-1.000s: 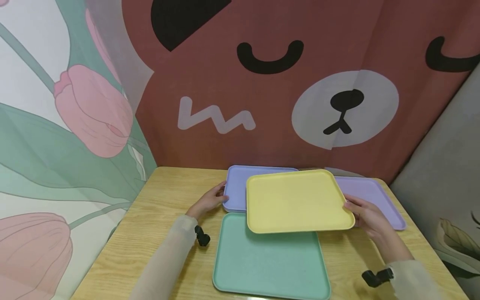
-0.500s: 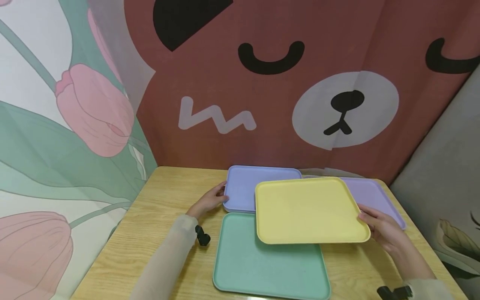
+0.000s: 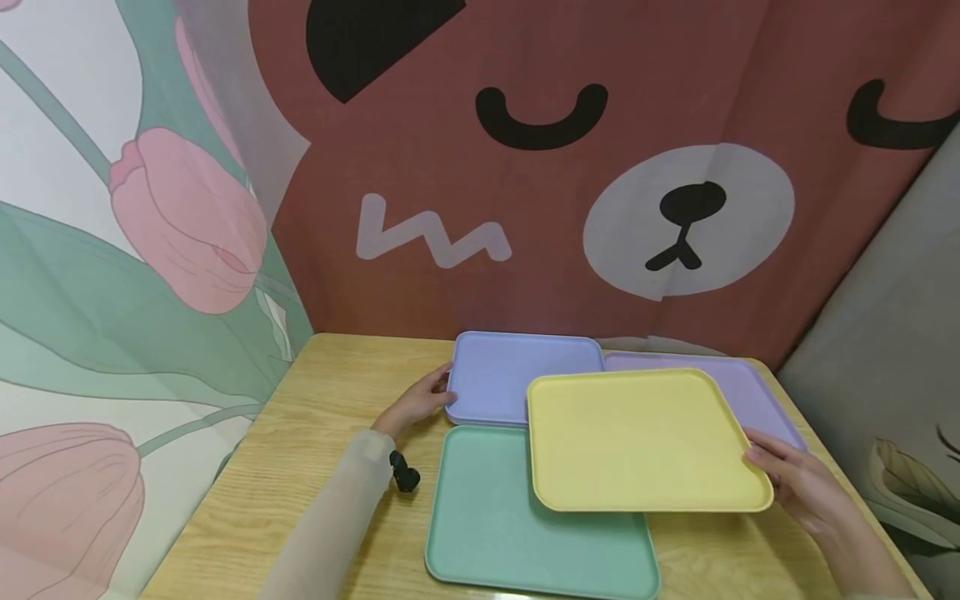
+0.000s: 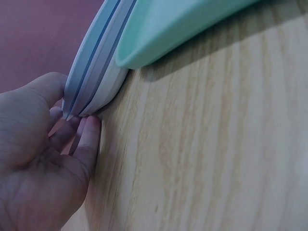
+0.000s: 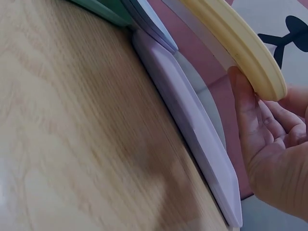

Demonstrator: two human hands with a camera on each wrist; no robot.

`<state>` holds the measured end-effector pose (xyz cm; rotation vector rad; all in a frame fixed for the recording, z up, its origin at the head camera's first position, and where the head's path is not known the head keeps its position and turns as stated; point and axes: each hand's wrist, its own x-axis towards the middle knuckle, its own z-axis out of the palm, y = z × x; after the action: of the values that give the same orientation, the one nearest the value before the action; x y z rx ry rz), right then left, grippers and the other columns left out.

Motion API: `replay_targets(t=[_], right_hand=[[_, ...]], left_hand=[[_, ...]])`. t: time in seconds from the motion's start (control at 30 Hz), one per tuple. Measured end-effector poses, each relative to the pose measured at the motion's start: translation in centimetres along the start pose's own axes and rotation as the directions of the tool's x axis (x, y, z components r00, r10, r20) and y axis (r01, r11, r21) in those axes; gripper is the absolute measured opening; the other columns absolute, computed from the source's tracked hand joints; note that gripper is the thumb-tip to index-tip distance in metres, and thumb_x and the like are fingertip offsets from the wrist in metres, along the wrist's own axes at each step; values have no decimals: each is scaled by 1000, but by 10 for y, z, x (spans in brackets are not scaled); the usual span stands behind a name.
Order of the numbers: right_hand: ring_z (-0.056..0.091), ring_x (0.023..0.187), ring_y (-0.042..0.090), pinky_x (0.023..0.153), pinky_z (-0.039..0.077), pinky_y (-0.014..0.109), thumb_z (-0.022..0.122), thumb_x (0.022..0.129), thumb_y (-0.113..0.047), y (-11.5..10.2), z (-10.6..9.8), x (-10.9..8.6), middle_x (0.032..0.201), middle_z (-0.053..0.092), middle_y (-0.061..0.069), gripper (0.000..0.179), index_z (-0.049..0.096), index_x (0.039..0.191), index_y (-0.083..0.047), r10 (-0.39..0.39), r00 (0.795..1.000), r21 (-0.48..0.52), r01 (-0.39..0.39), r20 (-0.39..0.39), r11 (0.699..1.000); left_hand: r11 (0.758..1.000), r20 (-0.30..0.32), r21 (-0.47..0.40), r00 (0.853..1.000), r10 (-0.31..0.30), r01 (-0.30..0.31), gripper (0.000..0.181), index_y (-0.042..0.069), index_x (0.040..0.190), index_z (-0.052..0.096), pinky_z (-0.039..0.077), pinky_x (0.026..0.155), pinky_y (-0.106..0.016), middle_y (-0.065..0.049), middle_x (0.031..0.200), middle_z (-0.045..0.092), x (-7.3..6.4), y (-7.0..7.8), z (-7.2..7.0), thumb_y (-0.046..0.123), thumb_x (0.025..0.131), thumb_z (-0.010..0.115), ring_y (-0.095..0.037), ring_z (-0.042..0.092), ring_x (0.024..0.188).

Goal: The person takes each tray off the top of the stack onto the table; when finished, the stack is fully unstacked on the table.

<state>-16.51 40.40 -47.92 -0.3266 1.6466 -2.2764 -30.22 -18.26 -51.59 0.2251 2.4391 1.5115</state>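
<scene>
My right hand pinches the right edge of a yellow tray, thumb on one face and fingers on the other. In the right wrist view the yellow tray is raised above the table. My left hand grips the left edge of a blue tray, the top of a stack at the back. The left wrist view shows several stacked rims between thumb and fingertips. A green tray lies in front of the stack, partly covered by the yellow one.
A lilac tray lies at the back right of the wooden table, partly behind the yellow tray. Behind the table hangs a brown cloth with a bear face. A flowered cloth hangs at the left.
My right hand has carried the yellow tray to the right and nearer to me, showing more of the blue tray and the lilac tray. My left hand has stayed in place.
</scene>
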Motion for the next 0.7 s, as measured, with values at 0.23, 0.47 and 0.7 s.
replay_targets(t=[0.23, 0.47, 0.7], right_hand=[[72, 97, 16, 76, 60, 33, 30, 108, 4, 1, -10, -17, 119, 72, -4, 55, 69, 131, -27, 12, 999, 36, -13, 35, 999], [71, 100, 16, 78, 60, 33, 27, 108, 5, 4, -23, -35, 121, 70, -5, 58, 67, 134, -28, 15, 999, 56, -17, 44, 998], [69, 99, 9, 77, 59, 31, 34, 109, -1, 3, -34, -56, 117, 68, -15, 54, 68, 124, -40, 83, 990, -86, -94, -117, 992]], left_hand=[[1000, -2, 8, 1000, -8, 8, 70, 15, 162, 26, 34, 117, -51, -20, 160, 35, -2, 2, 1, 17, 102, 62, -36, 39, 145], [1000, 3, 12, 1000, -13, 13, 70, 17, 162, 25, 33, 117, -52, -20, 160, 36, -1, 2, 1, 19, 102, 62, -36, 38, 145], [999, 11, 31, 1000, -12, 12, 71, 17, 162, 25, 34, 117, -52, -20, 160, 35, -2, 4, 0, 20, 102, 62, -36, 38, 145]])
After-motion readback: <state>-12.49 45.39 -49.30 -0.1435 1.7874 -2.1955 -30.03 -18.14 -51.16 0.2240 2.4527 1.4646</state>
